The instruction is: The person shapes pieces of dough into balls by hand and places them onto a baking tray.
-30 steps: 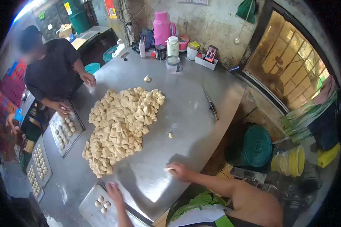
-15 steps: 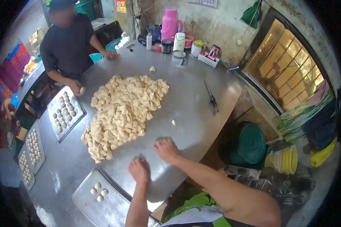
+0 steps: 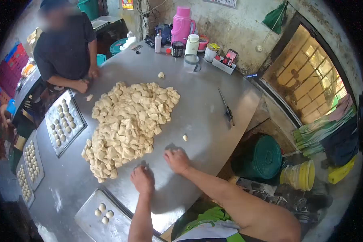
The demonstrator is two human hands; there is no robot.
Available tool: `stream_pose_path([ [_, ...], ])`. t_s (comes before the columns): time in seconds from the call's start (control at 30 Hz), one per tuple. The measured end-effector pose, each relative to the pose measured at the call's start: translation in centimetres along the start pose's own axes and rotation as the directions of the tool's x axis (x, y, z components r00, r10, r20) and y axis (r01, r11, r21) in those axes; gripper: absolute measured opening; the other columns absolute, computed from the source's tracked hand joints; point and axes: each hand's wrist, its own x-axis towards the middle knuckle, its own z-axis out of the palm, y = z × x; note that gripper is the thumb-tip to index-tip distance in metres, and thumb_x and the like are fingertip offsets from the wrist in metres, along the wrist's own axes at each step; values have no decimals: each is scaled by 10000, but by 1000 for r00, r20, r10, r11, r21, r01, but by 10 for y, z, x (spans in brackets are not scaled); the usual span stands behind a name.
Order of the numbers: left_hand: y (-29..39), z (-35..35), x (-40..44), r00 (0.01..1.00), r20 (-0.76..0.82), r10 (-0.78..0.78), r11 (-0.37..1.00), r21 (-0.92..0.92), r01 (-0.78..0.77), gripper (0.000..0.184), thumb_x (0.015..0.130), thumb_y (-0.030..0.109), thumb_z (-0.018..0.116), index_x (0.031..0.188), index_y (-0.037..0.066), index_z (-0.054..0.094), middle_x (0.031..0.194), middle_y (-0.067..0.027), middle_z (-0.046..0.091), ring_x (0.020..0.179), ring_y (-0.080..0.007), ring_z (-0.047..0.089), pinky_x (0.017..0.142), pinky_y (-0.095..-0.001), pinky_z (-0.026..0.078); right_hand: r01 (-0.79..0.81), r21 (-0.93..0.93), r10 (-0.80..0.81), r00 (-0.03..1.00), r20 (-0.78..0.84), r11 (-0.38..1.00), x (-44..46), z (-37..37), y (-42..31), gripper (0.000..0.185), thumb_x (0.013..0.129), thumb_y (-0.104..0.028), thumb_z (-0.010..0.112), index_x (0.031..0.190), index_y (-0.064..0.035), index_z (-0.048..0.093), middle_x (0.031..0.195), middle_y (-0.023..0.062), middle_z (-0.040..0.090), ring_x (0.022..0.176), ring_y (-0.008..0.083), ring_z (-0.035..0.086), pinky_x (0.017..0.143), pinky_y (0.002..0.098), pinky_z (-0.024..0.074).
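My left hand [image 3: 142,179] rests on the metal table [image 3: 205,105] with its fingers curled down. Close by on the right, my right hand [image 3: 176,160] is also cupped against the tabletop, knuckles up. Whatever lies under either palm is hidden. In front of both hands spreads a big heap of cut dough pieces [image 3: 127,125]. One loose dough piece [image 3: 185,137] sits just beyond my right hand. At the lower left, near my left forearm, a metal tray [image 3: 88,220] carries several round dough balls [image 3: 102,207].
Across the table stands a co-worker [image 3: 66,48], beside a tray [image 3: 71,139] of dough balls. More filled trays [image 3: 40,177] line the left edge. A long thin tool [image 3: 226,108] lies at right. A pink thermos [image 3: 182,26], jars and a phone [image 3: 230,56] stand at the back.
My left hand has shifted slightly left and away from me; my right hand stays about where it was. The co-worker has drawn both hands together, and a dough piece now lies beside them.
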Motion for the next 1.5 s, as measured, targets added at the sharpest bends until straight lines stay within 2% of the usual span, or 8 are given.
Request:
stream_pose_path([
  [0.1, 21, 10, -14, 994, 105, 17, 994, -111, -5, 175, 914, 145, 568, 1067, 64, 594, 1033, -173, 615, 988, -404, 560, 856, -537, 415, -6, 208, -35, 981, 193, 978, -40, 11, -4, 263, 956, -311, 597, 1100, -94, 628, 943, 157, 668, 936, 346, 645, 858, 516, 493],
  [0.17, 2, 9, -75, 977, 37, 209, 977, -56, -207, 236, 917, 152, 567, 1132, 60, 596, 1031, -163, 617, 975, -400, 557, 850, -543, 411, 515, 117, -516, 856, -19, 849, -83, 9, 23, 289, 937, -324, 615, 1109, -93, 636, 897, 144, 658, 900, 317, 640, 831, 500, 496],
  [0.47, -6, -1, 35, 985, 49, -165, 986, -19, 166, 318, 914, 131, 555, 1207, 7, 574, 1117, -210, 597, 988, -424, 544, 841, -555, 395, 212, 108, -219, 974, 60, 971, 39, 6, 8, 289, 924, -239, 623, 1176, -104, 665, 932, 88, 659, 905, 236, 633, 846, 407, 495],
  [0.6, 9, 14, -49, 991, 130, 14, 999, -53, -7, 305, 904, 106, 551, 1195, 18, 576, 1143, -228, 595, 1026, -450, 541, 878, -563, 396, 43, 199, -52, 998, 36, 979, -16, 17, 7, 307, 933, -190, 594, 1222, -103, 654, 964, 87, 673, 922, 239, 634, 849, 417, 487],
  [0.67, 4, 5, -88, 993, 36, 111, 994, -26, -110, 295, 899, 98, 554, 1184, 21, 577, 1139, -228, 599, 1032, -453, 542, 885, -563, 399, 599, 227, -628, 774, 79, 768, -34, -10, 44, 352, 968, -187, 556, 1306, -105, 607, 1006, 122, 682, 998, 299, 639, 928, 473, 470],
  [1.03, 8, 11, 55, 979, -47, -200, 979, 26, 201, 128, 897, 126, 604, 990, 40, 587, 1008, -217, 589, 982, -434, 544, 881, -534, 423, 195, 123, -201, 979, 41, 973, 74, 17, -11, 280, 1003, -353, 551, 1019, -73, 546, 910, 189, 691, 847, 413, 662, 772, 533, 504],
  [1.2, 5, -14, -36, 998, 42, 55, 993, -107, -51, 136, 863, 107, 610, 982, 42, 600, 1021, -217, 606, 946, -433, 548, 840, -516, 443, -16, 89, 2, 988, 156, 996, 3, -15, -4, 281, 970, -355, 623, 1019, -81, 583, 858, 157, 691, 780, 413, 671, 736, 547, 521],
  [1.5, -32, -17, -27, 986, -87, 140, 989, 60, -135, 158, 896, 146, 605, 1029, 59, 603, 1005, -161, 617, 972, -394, 559, 861, -515, 423, 209, 1, -209, 977, 46, 978, -46, -23, 52, 257, 979, -309, 573, 1118, -98, 623, 920, 175, 684, 859, 391, 633, 841, 497, 503],
])
